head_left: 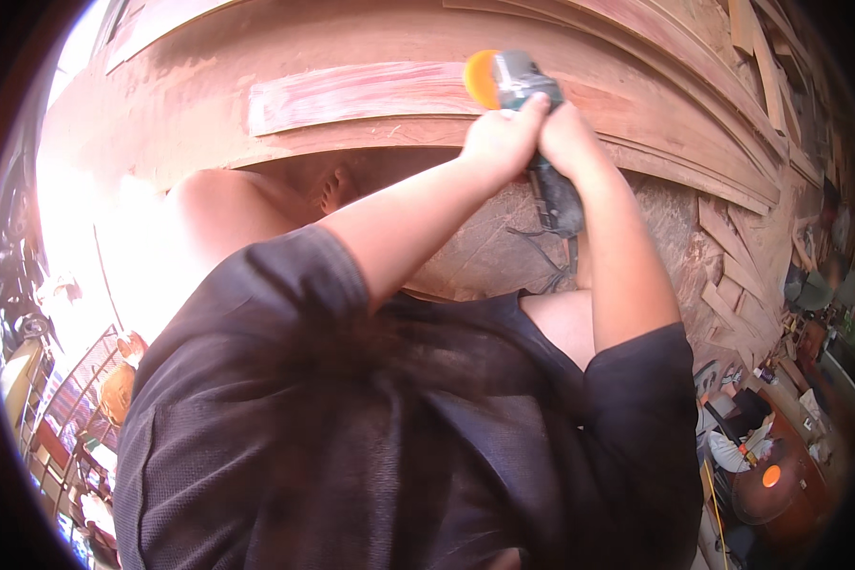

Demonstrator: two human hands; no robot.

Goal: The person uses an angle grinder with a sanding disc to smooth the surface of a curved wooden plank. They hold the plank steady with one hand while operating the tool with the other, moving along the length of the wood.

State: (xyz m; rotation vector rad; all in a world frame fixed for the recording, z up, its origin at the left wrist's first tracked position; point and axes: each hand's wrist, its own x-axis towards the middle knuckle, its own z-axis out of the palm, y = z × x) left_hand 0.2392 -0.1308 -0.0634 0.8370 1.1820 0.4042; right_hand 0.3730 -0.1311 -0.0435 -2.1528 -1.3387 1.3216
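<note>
Both my hands are wrapped round an angle grinder (559,204) with a dark body and a grey head. An orange-yellow disc (482,79) is fitted at its far end, over a reddish wooden board (361,93). My left hand (500,142) closes on the tool near its head, thumb on top. Beside it, my right hand (568,139) grips the body from the right. The tool's rear end points back toward me. Whether the disc touches the board I cannot tell. Pale streaks run along the board's surface, which lies on a wide wooden panel (190,123).
Long planks (674,66) lie stacked at the far right. Wood offcuts (736,285) litter the dusty floor on the right. A dark cord (556,275) trails below the grinder. At the lower right is a round fan (768,480); a wire rack (71,408) stands at the left.
</note>
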